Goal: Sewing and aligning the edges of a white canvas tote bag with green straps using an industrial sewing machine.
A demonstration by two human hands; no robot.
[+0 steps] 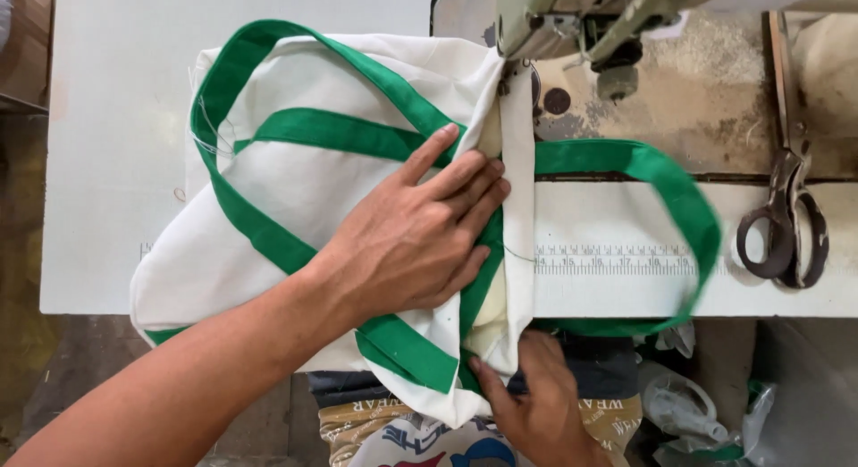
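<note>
A white cloth bag with green straps lies on the sewing table, its folded edge running up under the sewing machine head. My left hand presses flat on the bag, fingers together against the folded white hem. My right hand is below the table's front edge, pinching the lower end of that hem with the thumb on top. A green strap loop hangs out to the right of the hem.
Large dark scissors lie at the right on the dusty machine bed. A printed ruler strip runs along the white table. Plastic bags sit below the table at the right.
</note>
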